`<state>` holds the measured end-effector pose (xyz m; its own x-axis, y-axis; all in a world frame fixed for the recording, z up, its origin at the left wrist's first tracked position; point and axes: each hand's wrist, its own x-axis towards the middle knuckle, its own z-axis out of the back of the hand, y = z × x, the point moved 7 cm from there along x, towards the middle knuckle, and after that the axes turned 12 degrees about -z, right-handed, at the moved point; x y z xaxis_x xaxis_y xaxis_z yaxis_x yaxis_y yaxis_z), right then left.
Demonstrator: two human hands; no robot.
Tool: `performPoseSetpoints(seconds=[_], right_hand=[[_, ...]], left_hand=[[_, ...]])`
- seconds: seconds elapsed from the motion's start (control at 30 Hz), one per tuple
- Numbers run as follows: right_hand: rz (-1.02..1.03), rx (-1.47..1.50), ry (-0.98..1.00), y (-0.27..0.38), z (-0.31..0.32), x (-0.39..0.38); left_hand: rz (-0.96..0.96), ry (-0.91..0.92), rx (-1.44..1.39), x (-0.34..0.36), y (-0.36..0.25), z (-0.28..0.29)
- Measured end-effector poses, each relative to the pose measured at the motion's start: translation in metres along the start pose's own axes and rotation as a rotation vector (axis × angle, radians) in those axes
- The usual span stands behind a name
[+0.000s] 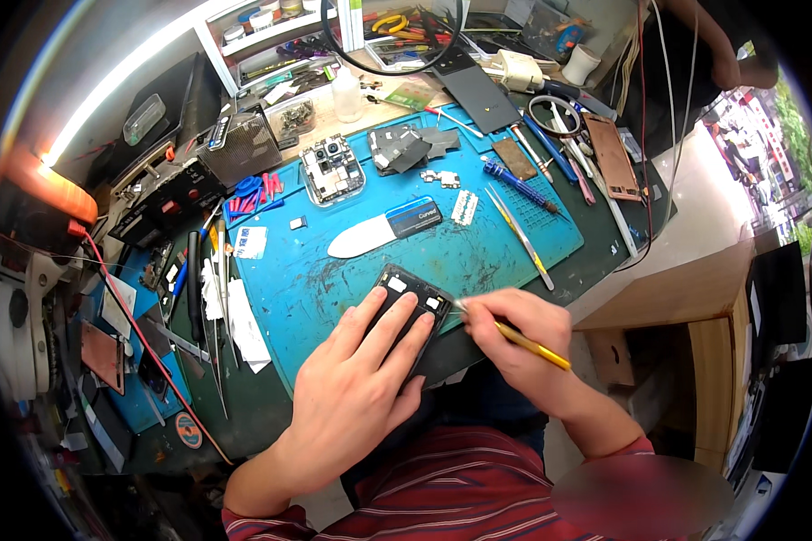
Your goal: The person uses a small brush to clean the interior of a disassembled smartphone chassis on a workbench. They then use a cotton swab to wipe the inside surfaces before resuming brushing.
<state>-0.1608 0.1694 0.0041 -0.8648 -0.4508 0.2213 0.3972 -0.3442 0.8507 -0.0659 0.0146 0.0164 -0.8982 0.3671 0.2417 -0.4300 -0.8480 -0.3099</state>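
Observation:
My left hand [356, 383] grips a black phone body [416, 283] near the mat's front edge, fingers over its top and thumb along its right side. My right hand [523, 368] holds a yellow-handled tool [534, 347], its tip at the phone's upper right corner. On the blue mat [307, 257], beyond the phone, lie a white flat pry blade with a dark handle [370, 233], a small white-and-green strip [463, 207], tweezers [521, 237], a blue screwdriver [521, 185] and an opened phone assembly [329, 169] with its circuitry showing.
Dark plates [406, 147], a magnifier ring [550, 115] and a copper-coloured panel [609, 155] line the back and right. Tools, papers and a red cable [135, 320] crowd the left. An orange device [59, 203] stands there. Another person's arm [722, 59] shows at top right.

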Motion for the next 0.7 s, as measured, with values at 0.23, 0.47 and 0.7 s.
performPoseSetpoints(seconds=[0.23, 0.47, 0.7], right_hand=[[-0.186, 0.437, -0.036, -0.031, 0.021, 0.001], [-0.201, 0.469, -0.132, -0.048, 0.038, -0.017], [-0.121, 0.419, -0.169, -0.051, 0.058, -0.028]], left_hand=[[-0.118, 0.077, -0.041, 0.001, 0.019, 0.013], [-0.805, 0.409, 0.636, -0.004, 0.005, -0.001], [-1.128, 0.482, 0.544, 0.020, 0.010, 0.008]])
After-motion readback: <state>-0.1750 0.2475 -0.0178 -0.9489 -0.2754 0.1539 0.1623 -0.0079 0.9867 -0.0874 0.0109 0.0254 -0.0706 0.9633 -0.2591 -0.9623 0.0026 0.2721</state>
